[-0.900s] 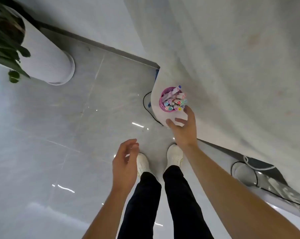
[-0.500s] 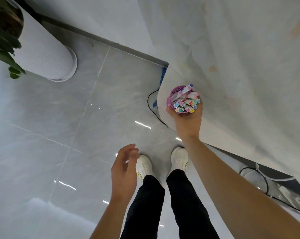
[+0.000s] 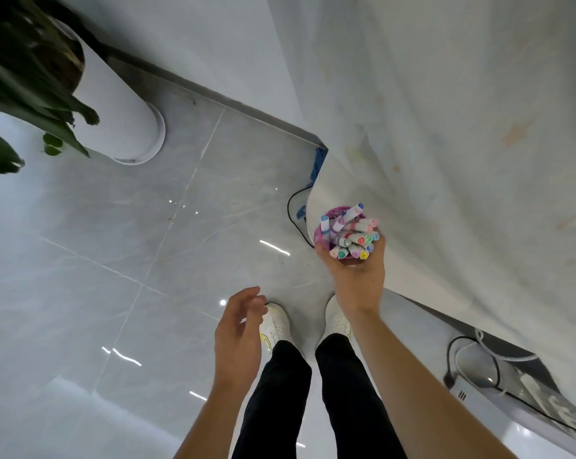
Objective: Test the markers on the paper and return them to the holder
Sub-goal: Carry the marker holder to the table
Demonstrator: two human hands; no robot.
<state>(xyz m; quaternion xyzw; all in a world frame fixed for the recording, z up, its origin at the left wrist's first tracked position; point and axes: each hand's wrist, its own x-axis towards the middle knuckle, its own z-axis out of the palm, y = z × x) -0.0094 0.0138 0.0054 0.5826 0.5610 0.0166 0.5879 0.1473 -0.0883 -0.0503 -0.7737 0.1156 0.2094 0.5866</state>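
A pink mesh holder (image 3: pixel 323 231) stuffed with several pastel-capped markers (image 3: pixel 354 238) stands at the near corner of a table draped in a white cloth (image 3: pixel 462 144). My right hand (image 3: pixel 356 276) grips the holder from the near side, thumb on its left and fingers round its right. My left hand (image 3: pixel 238 332) hangs lower left over the floor, fingers loosely curled, holding nothing. No sheet of paper is visible in the head view.
A white ribbed planter (image 3: pixel 114 104) with dark green leaves stands on the grey tiled floor at upper left. My white shoes (image 3: pixel 276 326) are near the table corner. Black cables (image 3: pixel 296 213) run under the table; more cables and a device (image 3: pixel 478 376) lie at lower right.
My right hand reached up from just below the holder and closed round it. The view shifted slightly. My left hand stayed about where it was.
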